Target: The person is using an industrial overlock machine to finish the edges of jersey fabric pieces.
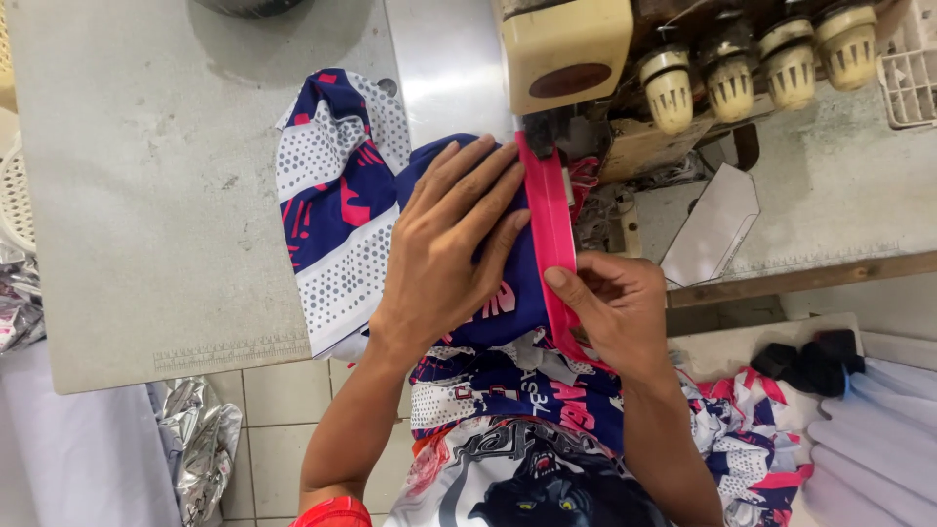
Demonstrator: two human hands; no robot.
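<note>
I see grey speckled sewing table point(146, 195) filling left half, front edge near my body, bare room left of cloth. Cream industrial sewing machine point(566, 49) top centre, four thread cones behind it. Navy, white and pink printed jersey fabric point(337, 205) draped over table edge into lap. Left hand point(444, 244) flat, fingers spread, pressing fabric, gripping nothing. Pink binding strip point(551, 229) long axis runs from lap up to machine foot, just right of left hand. Right hand point(615, 307) nearer, pinching strip's lower part.
</note>
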